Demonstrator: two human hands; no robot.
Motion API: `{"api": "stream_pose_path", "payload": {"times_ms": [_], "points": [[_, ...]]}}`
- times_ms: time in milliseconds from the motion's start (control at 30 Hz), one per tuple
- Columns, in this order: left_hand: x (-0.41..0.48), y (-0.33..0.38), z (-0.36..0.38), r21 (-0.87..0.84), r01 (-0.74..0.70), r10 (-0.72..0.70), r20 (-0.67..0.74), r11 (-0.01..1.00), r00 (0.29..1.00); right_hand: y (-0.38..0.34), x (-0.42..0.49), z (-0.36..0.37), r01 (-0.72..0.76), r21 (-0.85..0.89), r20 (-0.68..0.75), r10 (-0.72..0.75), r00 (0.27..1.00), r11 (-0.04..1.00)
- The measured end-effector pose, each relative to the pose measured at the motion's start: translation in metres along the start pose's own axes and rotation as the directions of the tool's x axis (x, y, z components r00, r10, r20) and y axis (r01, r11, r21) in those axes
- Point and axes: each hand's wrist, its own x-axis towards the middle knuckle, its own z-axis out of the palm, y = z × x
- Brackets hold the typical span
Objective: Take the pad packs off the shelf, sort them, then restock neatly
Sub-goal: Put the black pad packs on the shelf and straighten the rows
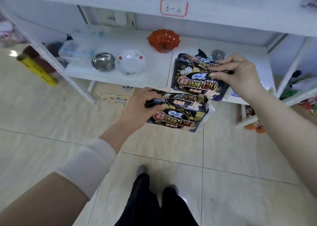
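Black packs in left hand, right hand

The steel bowl is polished, mirror-bright metal on the matt white shelf. Just right of it the white bowl looks smooth and glazed; further right, the pad packs are glossy black plastic film.
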Motion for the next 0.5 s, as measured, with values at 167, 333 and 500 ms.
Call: {"api": "stream_pose_path", "payload": {"times_ms": [167,333,500], "points": [[0.015,0.049,-0.008,0.048,-0.107,0.108,-0.011,0.993,0.994,-0.028,0.006,-0.053,0.037,0.023,-0.078,-0.035,0.996,0.999],[0.051,0.089,-0.027,0.051,-0.21,0.21,0.023,0.976,0.978,-0.056,0.037,-0.09,0.092,0.01,-0.147,-0.09,0.985,0.996],[0.101,0.115,-0.056,0.049,-0.293,0.293,-0.01,0.955,0.956,-0.084,0.086,-0.113,0.134,-0.044,-0.178,-0.14,0.974,0.99]]}}
